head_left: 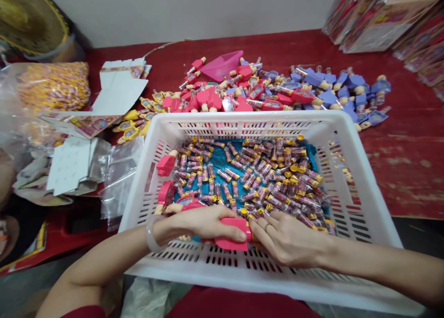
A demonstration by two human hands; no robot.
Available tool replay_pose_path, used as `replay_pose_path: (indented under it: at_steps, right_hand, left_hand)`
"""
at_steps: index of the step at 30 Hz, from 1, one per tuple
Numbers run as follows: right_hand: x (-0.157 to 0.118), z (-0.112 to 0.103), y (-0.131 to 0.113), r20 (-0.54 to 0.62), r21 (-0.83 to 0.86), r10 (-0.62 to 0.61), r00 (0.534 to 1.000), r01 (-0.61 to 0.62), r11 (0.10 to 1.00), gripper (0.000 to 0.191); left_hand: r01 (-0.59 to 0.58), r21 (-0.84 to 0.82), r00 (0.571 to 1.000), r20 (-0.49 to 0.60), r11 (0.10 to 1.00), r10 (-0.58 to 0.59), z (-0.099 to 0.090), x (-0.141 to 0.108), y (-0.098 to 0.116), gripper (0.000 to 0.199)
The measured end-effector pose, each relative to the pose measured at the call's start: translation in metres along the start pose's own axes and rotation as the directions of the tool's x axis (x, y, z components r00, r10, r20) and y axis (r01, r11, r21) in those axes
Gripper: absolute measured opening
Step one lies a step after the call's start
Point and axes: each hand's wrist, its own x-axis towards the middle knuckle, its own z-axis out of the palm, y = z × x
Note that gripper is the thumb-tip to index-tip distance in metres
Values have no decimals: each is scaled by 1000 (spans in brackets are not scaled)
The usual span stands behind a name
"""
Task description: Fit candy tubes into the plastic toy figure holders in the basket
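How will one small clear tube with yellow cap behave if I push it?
The clear tube looks light and stiff. Its round body will probably roll, and in the loose pile inside the white basket it may slip.

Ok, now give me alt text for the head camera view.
The left hand grips a pink plastic toy piece, the right hand beside it, over a white slotted crate of small yellow-capped tubes. Pink and purple toy pieces lie heaped behind on a red table.
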Motion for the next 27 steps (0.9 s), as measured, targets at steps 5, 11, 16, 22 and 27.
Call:
replay_pose_path:
  at_steps: [5, 11, 16, 22, 27]
  right_hand:
    - [-2, 2, -6, 80, 201, 97, 992, -111, 973, 22]
    - [-3, 27, -3, 484, 688, 282, 828, -559, 462, 22]
    - [-3, 39, 12, 673, 737, 162, 722, -639, -220, 40]
    - [-1, 27, 29, 612, 785, 195, 766, -619, -33, 41]
    - [1, 32, 25, 287, 314, 395, 873, -475, 822, 16]
  left_hand:
    - [-99, 179, 988, -100, 979, 118, 5, -1, 0, 44]
    - [-165, 754, 847, -221, 636, 483, 18, 7, -16, 36]
    - [-81, 845, 788, -270, 528, 553, 20, 19, -31, 35]
    - [-36, 880, 753, -288, 474, 592, 15, 24, -35, 34]
    - [-118, 548, 796, -445, 828, 409, 12, 24, -30, 43]
